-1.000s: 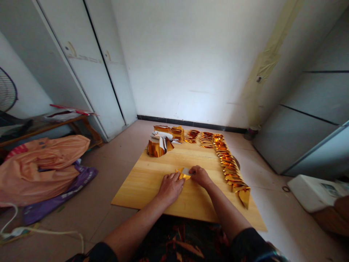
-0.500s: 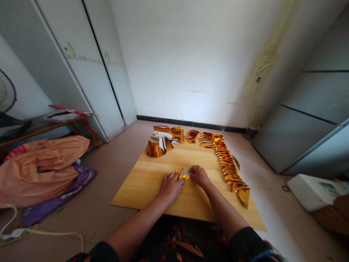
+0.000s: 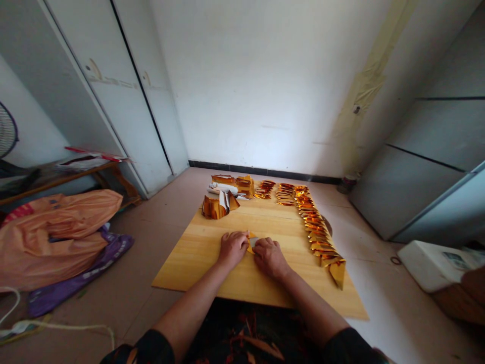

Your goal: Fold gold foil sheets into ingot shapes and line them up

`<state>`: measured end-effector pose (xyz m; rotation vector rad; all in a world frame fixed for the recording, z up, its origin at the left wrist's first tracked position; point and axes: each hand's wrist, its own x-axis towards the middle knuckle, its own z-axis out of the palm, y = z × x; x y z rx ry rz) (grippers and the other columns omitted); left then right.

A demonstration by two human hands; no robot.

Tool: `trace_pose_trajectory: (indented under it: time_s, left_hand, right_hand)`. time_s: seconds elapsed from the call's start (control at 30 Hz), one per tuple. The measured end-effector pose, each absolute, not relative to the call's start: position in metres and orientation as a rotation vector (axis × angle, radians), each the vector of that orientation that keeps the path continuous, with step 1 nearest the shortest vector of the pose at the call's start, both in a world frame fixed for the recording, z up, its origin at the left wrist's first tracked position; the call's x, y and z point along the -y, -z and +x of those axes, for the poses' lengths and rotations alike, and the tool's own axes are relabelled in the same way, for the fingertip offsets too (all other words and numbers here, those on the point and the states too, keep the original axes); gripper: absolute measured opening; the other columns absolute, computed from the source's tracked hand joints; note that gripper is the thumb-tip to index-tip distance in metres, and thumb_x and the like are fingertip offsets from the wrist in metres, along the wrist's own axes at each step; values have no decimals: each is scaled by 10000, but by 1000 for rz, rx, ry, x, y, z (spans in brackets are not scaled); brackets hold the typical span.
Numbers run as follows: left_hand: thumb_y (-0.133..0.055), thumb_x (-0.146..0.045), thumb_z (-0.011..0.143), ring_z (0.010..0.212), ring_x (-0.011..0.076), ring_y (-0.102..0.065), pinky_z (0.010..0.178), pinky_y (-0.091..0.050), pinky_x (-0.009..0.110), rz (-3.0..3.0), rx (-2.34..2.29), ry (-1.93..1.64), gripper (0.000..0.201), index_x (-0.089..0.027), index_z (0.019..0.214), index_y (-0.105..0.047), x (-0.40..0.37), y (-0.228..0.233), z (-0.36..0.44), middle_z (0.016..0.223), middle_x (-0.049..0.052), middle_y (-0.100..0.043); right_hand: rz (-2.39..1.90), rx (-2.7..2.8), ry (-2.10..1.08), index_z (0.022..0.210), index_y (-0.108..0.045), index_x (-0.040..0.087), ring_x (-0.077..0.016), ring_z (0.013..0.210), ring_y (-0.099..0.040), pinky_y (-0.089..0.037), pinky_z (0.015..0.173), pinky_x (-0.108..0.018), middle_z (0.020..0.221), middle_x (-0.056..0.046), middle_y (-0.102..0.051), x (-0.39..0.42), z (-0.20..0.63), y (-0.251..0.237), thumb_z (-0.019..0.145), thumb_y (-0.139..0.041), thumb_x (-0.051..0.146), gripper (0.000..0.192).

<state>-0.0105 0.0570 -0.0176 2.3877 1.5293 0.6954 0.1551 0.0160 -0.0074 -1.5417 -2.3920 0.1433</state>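
Observation:
A small piece of gold foil paper [image 3: 251, 244], with a grey-white side showing, lies partly folded on the wooden board [image 3: 200, 263]. My left hand [image 3: 232, 247] pinches its left edge, the fingers curled together. On the other side, my right hand [image 3: 271, 257] has closed fingers pressed on the paper's right part. Both hands rest low over the board and hide much of the sheet. Along the right side runs a long row of folded gold foil pieces [image 3: 316, 227], overlapping one another.
Stacks of gold foil paper [image 3: 214, 208] and a white roll [image 3: 224, 188] lie at the board's back left. Two short rows of folded foil [image 3: 285, 194] sit at the back. Orange and purple bags [image 3: 56, 237] lie on the floor left; a white box [image 3: 432, 265] stands right.
My right hand has moved left and turned palm-down over the paper, closer to my left hand. Less of the foil shows. My left fingers have curled in from lying flatter.

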Motion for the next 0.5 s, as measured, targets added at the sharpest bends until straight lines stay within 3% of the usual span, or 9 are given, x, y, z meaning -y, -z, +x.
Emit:
trace_pose_trajectory:
  time_s: [0.5]
  left_hand:
    - [-495, -134, 797, 1245, 201, -455, 1047, -248, 457, 2400, -1307, -507, 212, -266, 902, -624, -67, 15, -26, 1265, -23, -594]
  right_hand:
    - [-1259, 2263, -333, 961, -697, 248, -199, 939, -514, -384, 824, -324, 1020, -52, -616, -24, 175, 33, 727, -709, 257, 234]
